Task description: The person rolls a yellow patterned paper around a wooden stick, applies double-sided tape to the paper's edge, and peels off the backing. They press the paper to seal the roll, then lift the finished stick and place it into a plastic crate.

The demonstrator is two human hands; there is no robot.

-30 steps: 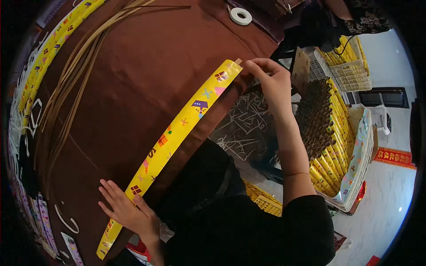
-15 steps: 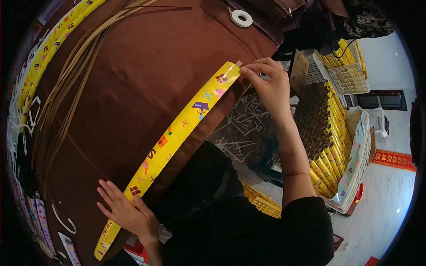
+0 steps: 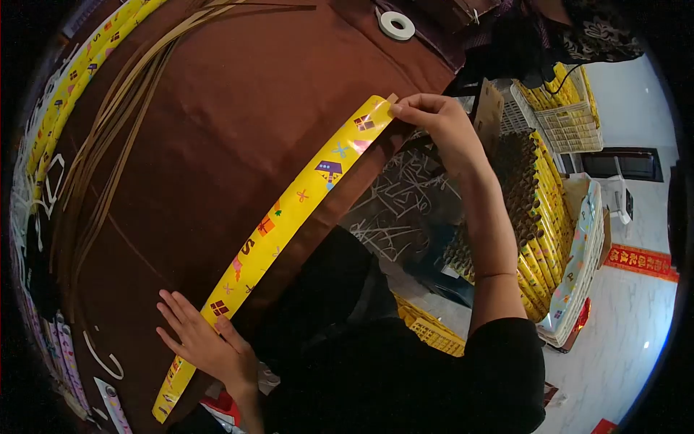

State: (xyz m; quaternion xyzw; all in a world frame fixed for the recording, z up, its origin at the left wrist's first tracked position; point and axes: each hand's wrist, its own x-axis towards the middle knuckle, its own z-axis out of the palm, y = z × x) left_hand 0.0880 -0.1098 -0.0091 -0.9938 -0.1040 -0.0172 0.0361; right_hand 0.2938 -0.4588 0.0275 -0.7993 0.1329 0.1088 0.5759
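Observation:
A long roll of yellow wrapping paper [image 3: 278,217], printed with gifts and bows, lies slantwise across the brown cloth-covered table [image 3: 217,137]. A narrow brown strip [image 3: 392,98] sticks out of its upper end. My right hand [image 3: 434,119] pinches the corner of that end between thumb and fingers. Near the lower end, my left hand [image 3: 206,343] lies over the roll with its fingers stretched out to the far side and its thumb on the paper. The roll's lower tip shows beyond the left hand.
Long thin brown strips [image 3: 119,123] lie at the left. More yellow rolls [image 3: 94,61] are at the far left edge. A white tape roll [image 3: 397,26] sits at the back. To the right, a white basket [image 3: 567,318] holds many stacked yellow rolls; white scraps [image 3: 397,210] fill a bin below.
My right hand has shifted slightly at the upper end, its fingers more closed round the corner, and the right forearm has swung to the right. The left hand stays nearly still.

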